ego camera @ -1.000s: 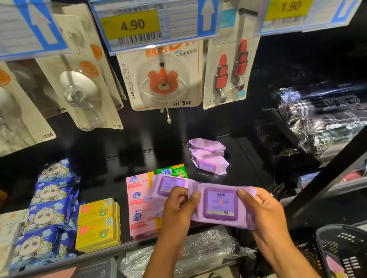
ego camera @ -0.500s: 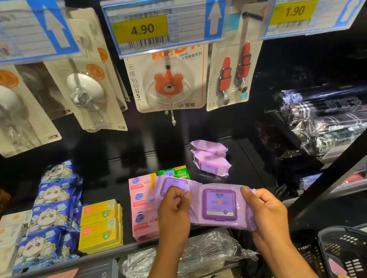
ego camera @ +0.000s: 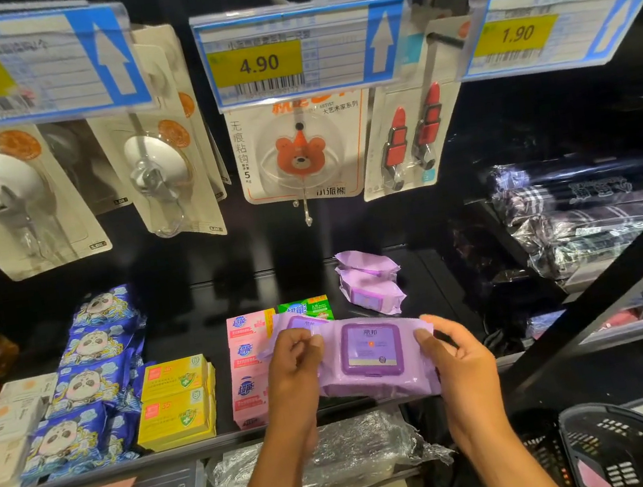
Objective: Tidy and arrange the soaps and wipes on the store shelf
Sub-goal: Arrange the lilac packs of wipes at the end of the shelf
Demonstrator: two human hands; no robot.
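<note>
Left hand (ego camera: 294,368) curls round the left end of a purple wipes pack (ego camera: 373,360) and right hand (ego camera: 461,364) pinches its right end. Both hands hold it over the shelf (ego camera: 187,305) front, just beside pink soap boxes (ego camera: 246,365); two more purple packs (ego camera: 370,290) lie behind.

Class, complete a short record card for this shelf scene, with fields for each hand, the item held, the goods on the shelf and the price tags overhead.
Left hand: grips the left end of the purple wipes pack
Right hand: holds the pack's right end, thumb on top
Held item: lid facing up
On shelf: pink soap boxes, yellow soap boxes, blue panda packs, two purple packs at the back
Price tags: 4.50, 4.90, 1.90
</note>
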